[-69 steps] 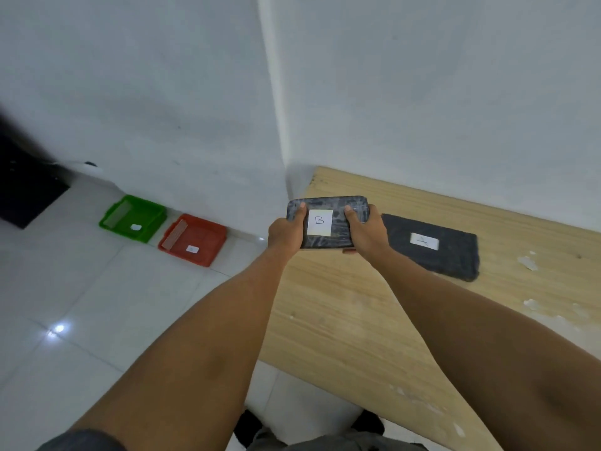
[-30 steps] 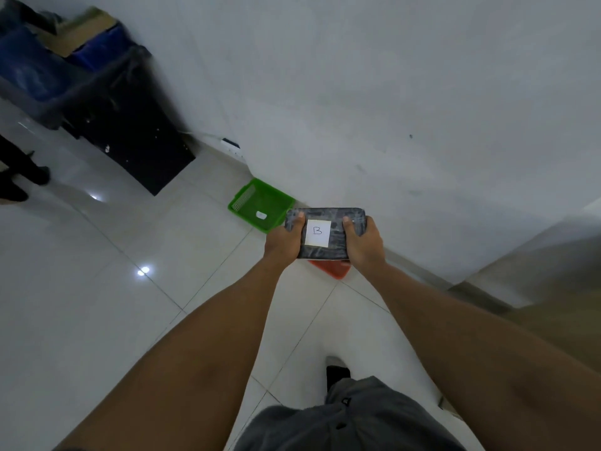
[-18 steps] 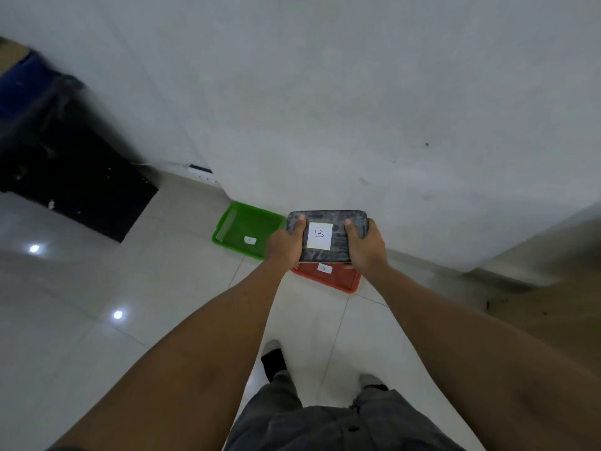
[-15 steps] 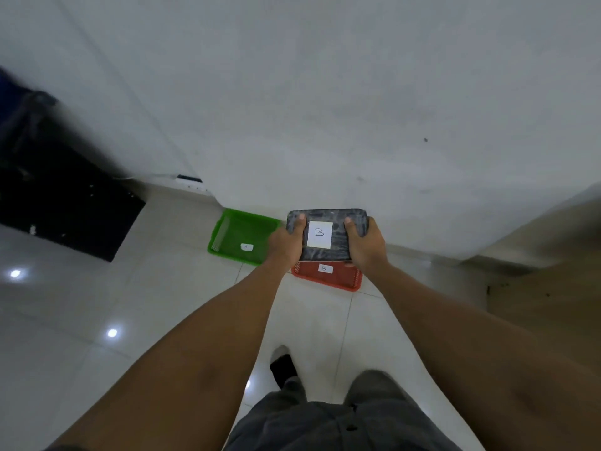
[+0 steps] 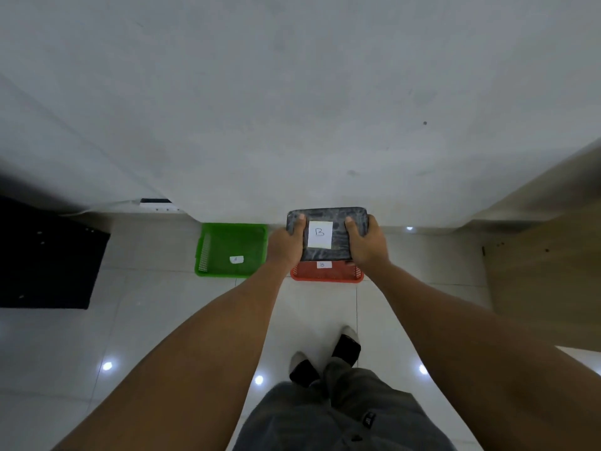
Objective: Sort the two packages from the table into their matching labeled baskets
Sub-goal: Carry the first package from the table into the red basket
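I hold a dark grey package (image 5: 338,219) with a white label marked B, flat and at arm's length. My left hand (image 5: 286,245) grips its left edge and my right hand (image 5: 367,244) its right edge. Directly below it on the floor sits the red basket (image 5: 327,274), whose small label also reads B; most of that basket is hidden behind the package. The green basket (image 5: 227,245) stands just to its left, against the wall, with a small white label I cannot read. The second package is out of view.
A white wall rises right behind both baskets. The wooden table (image 5: 546,275) shows its side at the right. A black block (image 5: 45,265) stands on the tiled floor at the left. My feet are below, about a step from the red basket.
I turned away from the table and walked to the baskets, carrying the B package in both hands. The package now hangs over the red basket, which has drawn nearer.
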